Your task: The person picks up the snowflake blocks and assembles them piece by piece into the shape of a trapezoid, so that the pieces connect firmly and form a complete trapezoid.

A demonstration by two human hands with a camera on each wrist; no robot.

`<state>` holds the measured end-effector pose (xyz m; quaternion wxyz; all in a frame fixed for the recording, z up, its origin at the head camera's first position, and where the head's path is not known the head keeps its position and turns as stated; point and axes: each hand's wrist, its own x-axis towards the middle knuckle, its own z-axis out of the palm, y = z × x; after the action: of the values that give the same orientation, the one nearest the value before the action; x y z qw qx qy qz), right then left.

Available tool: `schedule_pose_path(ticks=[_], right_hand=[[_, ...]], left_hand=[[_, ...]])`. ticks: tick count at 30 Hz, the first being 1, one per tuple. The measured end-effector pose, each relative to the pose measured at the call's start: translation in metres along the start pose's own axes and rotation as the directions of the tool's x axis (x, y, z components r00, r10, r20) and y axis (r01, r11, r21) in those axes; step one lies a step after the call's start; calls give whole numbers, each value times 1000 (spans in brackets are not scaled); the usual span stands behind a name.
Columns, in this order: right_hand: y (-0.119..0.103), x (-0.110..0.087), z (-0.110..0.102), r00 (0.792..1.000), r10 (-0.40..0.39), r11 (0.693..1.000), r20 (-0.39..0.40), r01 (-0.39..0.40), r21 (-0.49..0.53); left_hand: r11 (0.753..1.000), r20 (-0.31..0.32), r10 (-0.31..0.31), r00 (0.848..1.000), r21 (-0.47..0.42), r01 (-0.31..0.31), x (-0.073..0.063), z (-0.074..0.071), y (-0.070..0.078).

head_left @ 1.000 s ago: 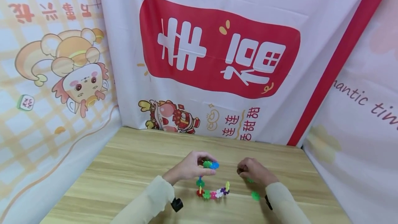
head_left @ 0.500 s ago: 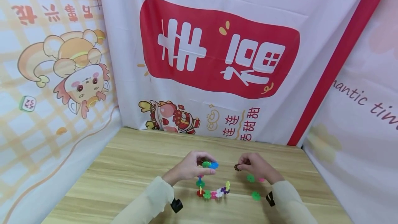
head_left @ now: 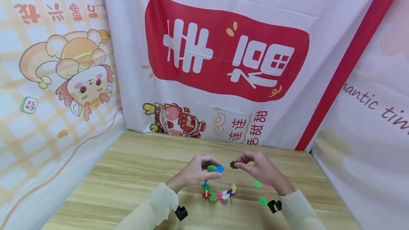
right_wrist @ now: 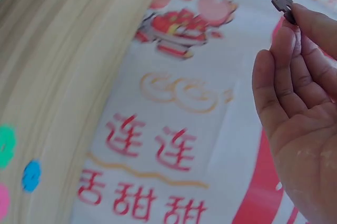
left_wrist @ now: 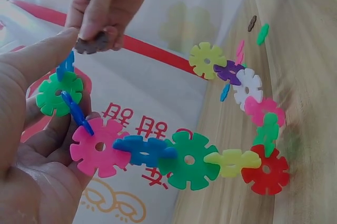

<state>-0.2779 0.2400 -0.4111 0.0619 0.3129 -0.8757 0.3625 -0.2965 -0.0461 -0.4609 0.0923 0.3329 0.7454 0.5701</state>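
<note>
My left hand (head_left: 195, 169) holds one end of a chain of interlocking snowflake discs between thumb and fingers. In the left wrist view the chain runs from a blue disc (left_wrist: 65, 68) by the thumb through a light green disc (left_wrist: 47, 97), a pink disc (left_wrist: 87, 155) and a dark green disc (left_wrist: 181, 174). It bends at a red disc (left_wrist: 274, 174) and ends at a yellow disc (left_wrist: 199, 55). Thumb and fingers of my right hand (head_left: 260, 168) pinch a loose brown snowflake disc (right_wrist: 281, 3), close to the chain's blue end but apart from it.
Loose discs lie on the wooden table (head_left: 137, 173) right of the chain, among them a green disc (head_left: 262, 201), another green disc (head_left: 257, 184) and a pink disc (head_left: 267, 185). Printed cloth (head_left: 127, 81) hangs behind the table and along both sides.
My right hand has picked up the brown disc from the right side and carried it left and upward toward the chain. The left hand has stayed nearly still.
</note>
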Motion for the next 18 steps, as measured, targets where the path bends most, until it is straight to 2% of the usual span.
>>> schedule_pose_path(ticks=[5,12,18], right_hand=[[-16,2,5,995,-100,995,-3,100,12],[-22,4,12,993,-113,993,20,112,39],[-27,7,18,986,-170,985,-1,170,30]], left_hand=[[1000,-11,15,1000,-2,-15,-1,0,0],[1000,-17,27,999,-10,-27,-2,2,2],[999,-38,36,999,-32,-38,-3,4,1]])
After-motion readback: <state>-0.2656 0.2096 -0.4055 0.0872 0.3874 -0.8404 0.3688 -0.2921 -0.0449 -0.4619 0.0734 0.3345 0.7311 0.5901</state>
